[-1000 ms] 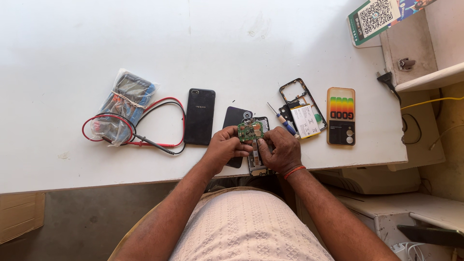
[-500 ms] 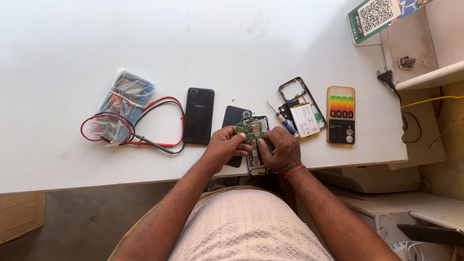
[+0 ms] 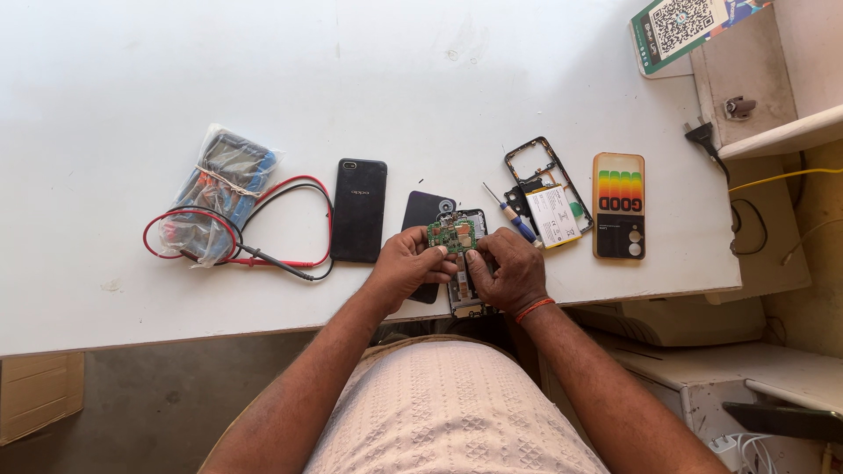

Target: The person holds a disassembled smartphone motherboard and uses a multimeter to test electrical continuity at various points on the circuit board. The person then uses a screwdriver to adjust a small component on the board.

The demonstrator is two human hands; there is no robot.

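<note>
White counter in bright daylight, seen from above.

The counter (image 3: 263,79) fills the upper frame, evenly lit. Below its front edge lies a grey concrete floor (image 3: 167,395), with a cardboard box (image 3: 35,395) at lower left. At the right, a worn beige shelf unit (image 3: 755,79) stands, and white furniture (image 3: 702,369) sits lower right.

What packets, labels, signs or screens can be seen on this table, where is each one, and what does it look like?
Clear plastic bag: far left, crinkled, tied with a band, blue and orange device inside.
Square-code card: top right corner, green border, black-and-white pattern.
Phone case: right of the hands, tan rectangle with rainbow stripes and big printed letters.
Battery label: beside the case, white rectangle, yellow edge.
Black phone: left of the hands, back side up; no lit screen is in view.
</note>
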